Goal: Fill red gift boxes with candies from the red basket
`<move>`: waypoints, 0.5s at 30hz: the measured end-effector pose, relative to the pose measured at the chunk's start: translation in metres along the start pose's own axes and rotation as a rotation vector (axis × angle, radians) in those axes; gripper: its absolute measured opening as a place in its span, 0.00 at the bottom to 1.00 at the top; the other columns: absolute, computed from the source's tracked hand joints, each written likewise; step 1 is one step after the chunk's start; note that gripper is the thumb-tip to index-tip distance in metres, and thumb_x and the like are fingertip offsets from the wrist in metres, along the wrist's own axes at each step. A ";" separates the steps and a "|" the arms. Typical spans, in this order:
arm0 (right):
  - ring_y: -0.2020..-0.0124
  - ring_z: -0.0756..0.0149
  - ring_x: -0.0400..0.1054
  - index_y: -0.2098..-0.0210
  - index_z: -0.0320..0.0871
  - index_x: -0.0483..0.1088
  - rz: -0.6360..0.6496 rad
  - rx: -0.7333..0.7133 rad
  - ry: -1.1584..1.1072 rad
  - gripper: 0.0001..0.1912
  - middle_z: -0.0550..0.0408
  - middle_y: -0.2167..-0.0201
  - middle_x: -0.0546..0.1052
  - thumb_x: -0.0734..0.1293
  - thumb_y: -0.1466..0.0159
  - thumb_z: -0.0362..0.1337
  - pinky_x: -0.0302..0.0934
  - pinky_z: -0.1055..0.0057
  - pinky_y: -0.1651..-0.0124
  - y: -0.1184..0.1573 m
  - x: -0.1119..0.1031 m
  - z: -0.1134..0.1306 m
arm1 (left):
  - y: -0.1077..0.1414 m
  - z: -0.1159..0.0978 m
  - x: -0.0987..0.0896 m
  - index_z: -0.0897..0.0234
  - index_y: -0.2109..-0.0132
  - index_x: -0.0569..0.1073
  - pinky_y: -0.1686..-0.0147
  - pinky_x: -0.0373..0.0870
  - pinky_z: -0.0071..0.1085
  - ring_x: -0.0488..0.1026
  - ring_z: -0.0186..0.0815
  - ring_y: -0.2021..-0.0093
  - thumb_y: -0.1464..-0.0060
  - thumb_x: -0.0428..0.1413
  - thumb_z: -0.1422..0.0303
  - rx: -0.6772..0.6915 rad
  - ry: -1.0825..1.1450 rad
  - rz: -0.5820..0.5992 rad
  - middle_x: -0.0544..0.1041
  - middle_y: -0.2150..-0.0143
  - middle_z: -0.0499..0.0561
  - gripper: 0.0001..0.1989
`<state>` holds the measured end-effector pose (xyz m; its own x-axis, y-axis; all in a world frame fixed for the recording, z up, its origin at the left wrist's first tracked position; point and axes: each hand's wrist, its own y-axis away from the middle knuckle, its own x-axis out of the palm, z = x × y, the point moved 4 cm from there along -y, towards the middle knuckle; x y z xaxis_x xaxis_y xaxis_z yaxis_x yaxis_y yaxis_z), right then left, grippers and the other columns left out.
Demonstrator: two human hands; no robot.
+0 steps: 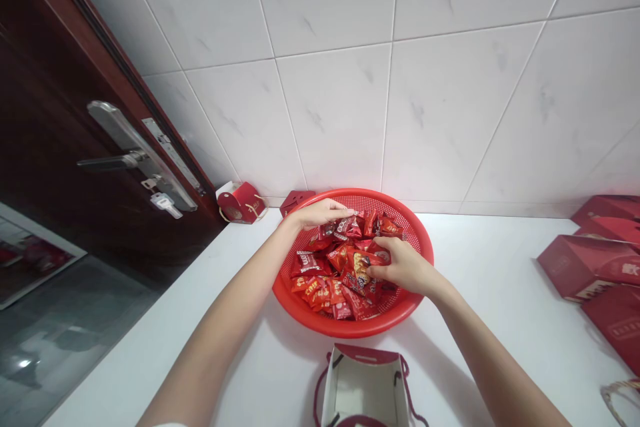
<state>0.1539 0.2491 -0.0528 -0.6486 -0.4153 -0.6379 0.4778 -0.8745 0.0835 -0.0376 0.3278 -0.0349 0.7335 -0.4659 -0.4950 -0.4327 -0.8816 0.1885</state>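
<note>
A red plastic basket (423, 247) with a perforated wall holds a heap of red snack packets (313, 263). My left hand (317, 215) reaches over its far left side, fingertips closed together at a shiny red snack packet (349, 227); its thumb is partly hidden. At the right of the heap, my right hand (404, 265) pinches a red snack packet (359, 265) printed with a food picture, between thumb and fingers. In front of the basket stands an open gift box (367, 387), pale inside, with dark red cord handles.
All this stands on a white table (250, 353) against a tiled wall. Several red gift boxes (590, 267) stand at the right. A small red box (243, 202) with a rope handle and another red box (296, 200) sit behind left. A door (65, 67) is at the left.
</note>
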 end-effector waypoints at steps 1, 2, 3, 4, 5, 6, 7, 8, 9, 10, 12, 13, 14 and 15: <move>0.69 0.64 0.66 0.69 0.44 0.66 0.000 0.005 0.005 0.08 0.57 0.71 0.74 0.70 0.45 0.34 0.54 0.70 0.67 0.000 0.000 0.000 | -0.001 0.001 0.000 0.66 0.69 0.80 0.65 0.66 0.30 0.69 0.34 0.68 0.55 0.65 0.46 0.003 0.032 0.014 0.79 0.69 0.49 0.24; 0.69 0.64 0.66 0.69 0.44 0.66 -0.001 0.007 0.009 0.08 0.57 0.71 0.74 0.70 0.45 0.34 0.55 0.70 0.66 0.000 0.000 0.000 | -0.001 0.002 0.000 0.66 0.69 0.80 0.65 0.65 0.30 0.68 0.33 0.68 0.57 0.66 0.47 0.006 0.070 0.031 0.78 0.70 0.49 0.24; 0.69 0.64 0.66 0.69 0.44 0.66 -0.002 0.008 0.011 0.08 0.57 0.71 0.74 0.70 0.45 0.34 0.55 0.70 0.66 0.000 -0.001 0.000 | -0.001 0.003 0.000 0.67 0.68 0.80 0.66 0.64 0.30 0.68 0.33 0.69 0.58 0.67 0.48 0.006 0.100 0.042 0.78 0.70 0.48 0.23; 0.69 0.64 0.66 0.69 0.44 0.66 -0.002 0.006 0.011 0.08 0.57 0.71 0.74 0.70 0.45 0.34 0.55 0.70 0.66 0.000 -0.001 0.000 | -0.001 0.003 0.000 0.67 0.68 0.81 0.66 0.64 0.29 0.67 0.32 0.69 0.58 0.67 0.49 0.003 0.107 0.040 0.77 0.71 0.48 0.22; 0.69 0.64 0.66 0.69 0.44 0.66 -0.001 0.003 0.009 0.08 0.57 0.71 0.74 0.70 0.45 0.34 0.55 0.70 0.66 0.000 0.000 0.000 | -0.001 0.004 -0.001 0.67 0.67 0.81 0.67 0.63 0.29 0.66 0.32 0.70 0.58 0.67 0.50 -0.002 0.107 0.034 0.77 0.72 0.47 0.22; 0.70 0.64 0.66 0.70 0.44 0.65 0.000 0.001 0.010 0.08 0.58 0.72 0.73 0.70 0.45 0.34 0.54 0.70 0.67 0.000 0.000 0.000 | -0.001 0.004 -0.001 0.66 0.67 0.81 0.68 0.63 0.29 0.66 0.32 0.70 0.57 0.67 0.50 -0.009 0.105 0.028 0.76 0.72 0.47 0.21; 0.70 0.64 0.66 0.71 0.45 0.64 0.001 0.002 0.014 0.08 0.58 0.73 0.72 0.70 0.45 0.34 0.54 0.70 0.67 -0.001 0.000 -0.001 | -0.001 0.005 -0.002 0.66 0.68 0.81 0.69 0.62 0.29 0.65 0.31 0.71 0.57 0.67 0.50 -0.015 0.099 0.026 0.75 0.73 0.47 0.21; 0.70 0.64 0.65 0.71 0.45 0.64 0.000 0.003 0.021 0.09 0.59 0.74 0.71 0.70 0.44 0.34 0.54 0.70 0.67 -0.001 0.000 -0.001 | -0.001 0.005 -0.002 0.67 0.70 0.80 0.71 0.60 0.29 0.63 0.31 0.73 0.57 0.67 0.50 -0.018 0.084 0.027 0.73 0.75 0.46 0.21; 0.70 0.64 0.65 0.71 0.45 0.64 0.003 0.005 0.034 0.09 0.59 0.74 0.71 0.70 0.44 0.35 0.53 0.70 0.67 -0.001 0.000 -0.001 | -0.001 0.006 -0.002 0.67 0.72 0.78 0.73 0.57 0.28 0.61 0.30 0.75 0.58 0.67 0.49 -0.017 0.062 0.031 0.71 0.77 0.45 0.22; 0.70 0.64 0.65 0.71 0.45 0.64 0.010 0.006 0.056 0.09 0.59 0.74 0.70 0.70 0.44 0.36 0.53 0.69 0.67 -0.001 0.001 -0.001 | -0.001 0.006 -0.001 0.67 0.75 0.76 0.75 0.54 0.28 0.58 0.29 0.76 0.58 0.67 0.49 -0.016 0.033 0.039 0.68 0.79 0.45 0.23; 0.68 0.62 0.65 0.70 0.45 0.65 0.039 0.000 0.106 0.09 0.57 0.72 0.71 0.70 0.43 0.38 0.53 0.69 0.66 -0.001 0.003 0.000 | -0.002 0.009 -0.001 0.66 0.79 0.73 0.76 0.48 0.29 0.52 0.27 0.79 0.59 0.66 0.48 -0.016 -0.036 0.059 0.62 0.82 0.43 0.25; 0.67 0.61 0.66 0.69 0.44 0.66 0.059 -0.012 0.124 0.08 0.56 0.70 0.73 0.70 0.42 0.39 0.54 0.68 0.66 -0.001 0.004 0.000 | -0.002 0.010 -0.001 0.66 0.80 0.72 0.77 0.47 0.29 0.51 0.27 0.79 0.59 0.66 0.48 -0.021 -0.069 0.071 0.60 0.83 0.43 0.25; 0.65 0.60 0.67 0.67 0.44 0.68 0.080 -0.026 0.131 0.08 0.55 0.68 0.74 0.70 0.41 0.39 0.54 0.68 0.65 -0.001 0.004 0.001 | -0.002 0.012 -0.001 0.66 0.81 0.72 0.77 0.48 0.30 0.51 0.27 0.79 0.58 0.66 0.48 -0.029 -0.097 0.082 0.60 0.84 0.43 0.24; 0.63 0.59 0.68 0.65 0.44 0.70 0.097 -0.044 0.128 0.08 0.54 0.66 0.75 0.70 0.41 0.39 0.55 0.68 0.63 -0.001 0.005 0.001 | -0.003 0.013 -0.001 0.66 0.80 0.73 0.76 0.50 0.30 0.53 0.28 0.79 0.58 0.65 0.50 -0.039 -0.119 0.097 0.62 0.83 0.43 0.22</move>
<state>0.1493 0.2478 -0.0553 -0.5188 -0.4595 -0.7209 0.5619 -0.8188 0.1175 -0.0443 0.3319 -0.0458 0.6209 -0.5391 -0.5691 -0.4765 -0.8360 0.2721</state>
